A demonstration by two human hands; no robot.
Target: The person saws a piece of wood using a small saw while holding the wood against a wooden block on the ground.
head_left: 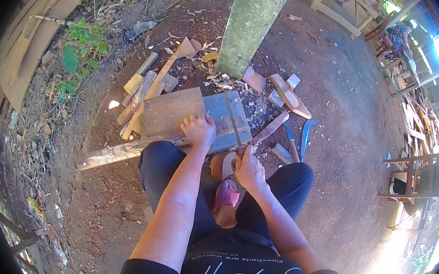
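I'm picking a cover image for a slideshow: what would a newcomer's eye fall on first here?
Probably the pale mottled post rising at the top centre, with wood scraps at its foot. Next, the left hand near the middle, by the lower right corner of a flat brown board. Then the pink shoe between the knees, and a blue curved blade on the ground to their right.

Sickle (303, 142) right of board (172, 112)
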